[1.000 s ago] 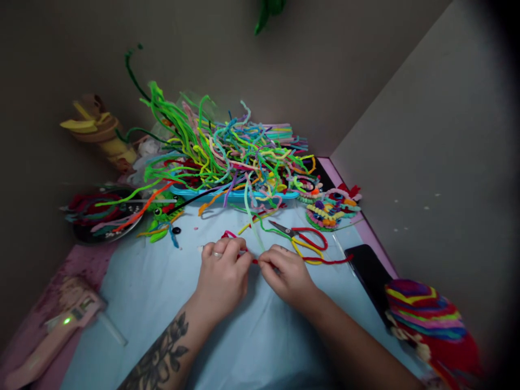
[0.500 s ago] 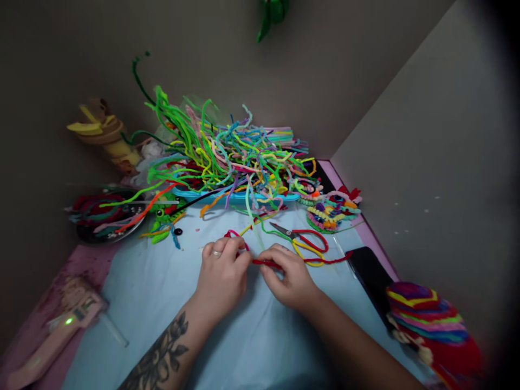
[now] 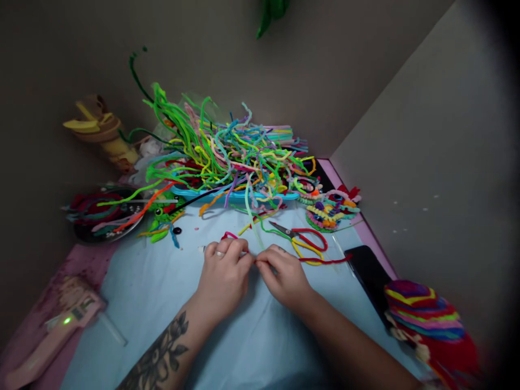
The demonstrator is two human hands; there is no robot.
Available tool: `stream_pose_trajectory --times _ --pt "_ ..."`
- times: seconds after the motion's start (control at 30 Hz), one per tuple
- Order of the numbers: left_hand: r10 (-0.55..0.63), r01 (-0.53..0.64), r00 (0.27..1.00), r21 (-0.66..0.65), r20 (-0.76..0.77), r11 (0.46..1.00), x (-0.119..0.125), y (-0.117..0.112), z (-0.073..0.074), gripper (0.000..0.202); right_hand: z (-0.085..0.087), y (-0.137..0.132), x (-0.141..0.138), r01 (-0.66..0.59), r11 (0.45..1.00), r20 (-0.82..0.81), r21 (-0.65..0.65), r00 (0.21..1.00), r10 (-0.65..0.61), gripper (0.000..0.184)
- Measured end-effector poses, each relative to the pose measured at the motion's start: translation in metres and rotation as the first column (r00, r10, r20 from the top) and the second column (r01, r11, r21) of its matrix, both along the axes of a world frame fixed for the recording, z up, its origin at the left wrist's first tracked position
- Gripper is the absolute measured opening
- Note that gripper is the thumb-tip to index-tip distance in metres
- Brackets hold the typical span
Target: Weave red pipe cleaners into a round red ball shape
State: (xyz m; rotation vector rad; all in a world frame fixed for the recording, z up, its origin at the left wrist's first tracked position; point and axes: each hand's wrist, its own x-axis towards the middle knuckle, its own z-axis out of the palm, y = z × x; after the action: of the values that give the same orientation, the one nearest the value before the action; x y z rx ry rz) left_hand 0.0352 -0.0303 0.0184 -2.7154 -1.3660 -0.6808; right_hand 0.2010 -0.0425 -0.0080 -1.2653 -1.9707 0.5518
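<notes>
My left hand is closed over a strand, with a bit of pink-red pipe cleaner showing above its knuckles. Fingertip to fingertip with it, my right hand pinches a red pipe cleaner, whose free end trails right onto a black phone. What joins the two pinches is mostly covered by my fingers. Just beyond my right hand lie scissors with red and yellow handles, blades pointing left. A green and a yellow pipe cleaner rest on the blue cloth ahead of my hands.
A blue tray heaped with colourful pipe cleaners stands at the back. On the left are a dark bowl and a pink glue gun. A black phone and a striped fuzzy piece lie right. A green fuzzy figure sits near the bowl.
My hands have drawn closer together, and the red stretch seen between them is now covered by my fingers. The view has shifted slightly.
</notes>
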Motion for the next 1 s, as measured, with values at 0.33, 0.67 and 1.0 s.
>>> stream_pose_trajectory --times 0.33,0.67,1.0 --pt "0.042 -0.038 0.998 -0.076 0.052 0.996 -0.003 0.0 0.003 0.012 0.002 0.004 0.006 -0.065 0.998 -0.064 -0.004 0.996 0.065 0.011" --pt "0.022 0.109 0.853 -0.219 0.521 0.97 -0.006 -0.01 0.006 0.009 0.001 0.004 0.002 0.174 0.977 -0.342 -0.121 0.917 -0.206 0.007" --pt "0.351 0.427 0.705 -0.764 0.616 0.484 0.039 -0.036 -0.011 0.018 0.008 0.013 -0.013 0.194 0.881 -0.71 -0.432 0.528 -0.465 0.015"
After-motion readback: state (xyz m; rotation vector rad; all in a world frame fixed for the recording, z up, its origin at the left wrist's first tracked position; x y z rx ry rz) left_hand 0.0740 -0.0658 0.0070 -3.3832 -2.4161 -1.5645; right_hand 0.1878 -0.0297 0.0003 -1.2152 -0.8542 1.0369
